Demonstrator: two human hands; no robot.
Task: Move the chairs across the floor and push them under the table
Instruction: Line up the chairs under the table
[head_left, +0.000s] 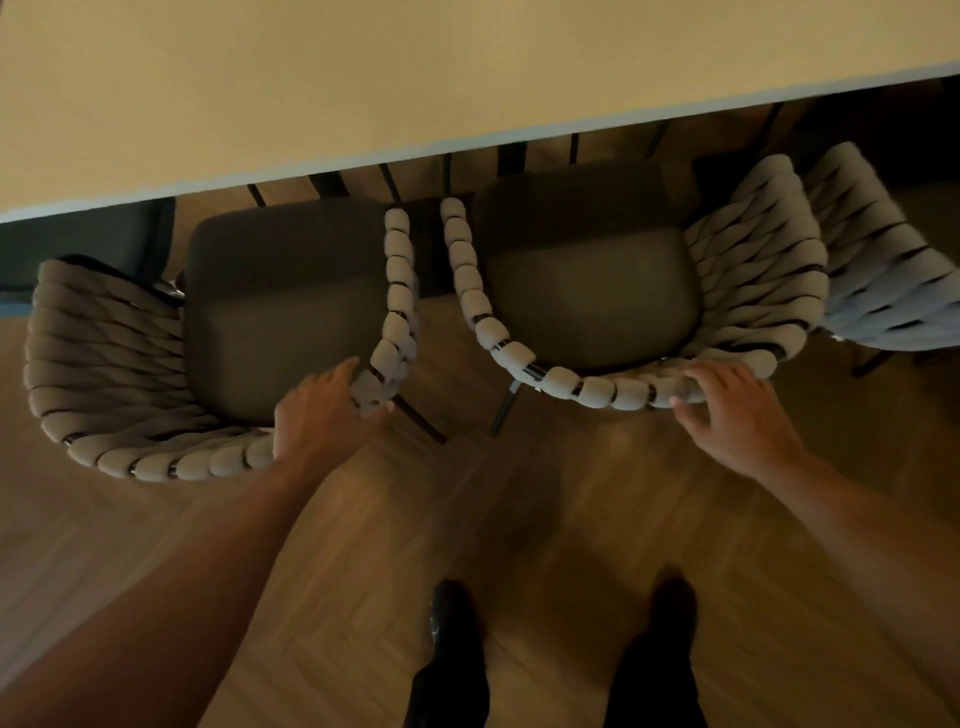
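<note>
Here, two rope-backed chairs stand side by side at the table (415, 78), front seat edges roughly level with its near edge, backs well out on the wood floor (545, 493). Left hand (322, 410) grips the left chair (280, 291) at the near corner of its back rim, fingers (349, 370) curled over the rope; the exact wrap is blurred. Right hand (732, 415) holds the right chair (587, 280) on the middle of its back rim, fingers (727, 371) spread apart and hooked over the top, thumb (683, 402) against the near face. Holding high on the backs likely gives a straight shove forward, one chair per hand. The person stands between and behind them, black shoes (452, 618) apart. Judged: the push-in step, barely begun. In the way: the chairs' inner arms lie near each other with a narrow gap, so they could knock if either swings. A third chair (883, 270) sits just beside the right one; contact cannot be told. Dark slats (387, 179) show under the table edge, perhaps legs, too dim to name. A dark shape (88, 239) sits under the table at far left.
</note>
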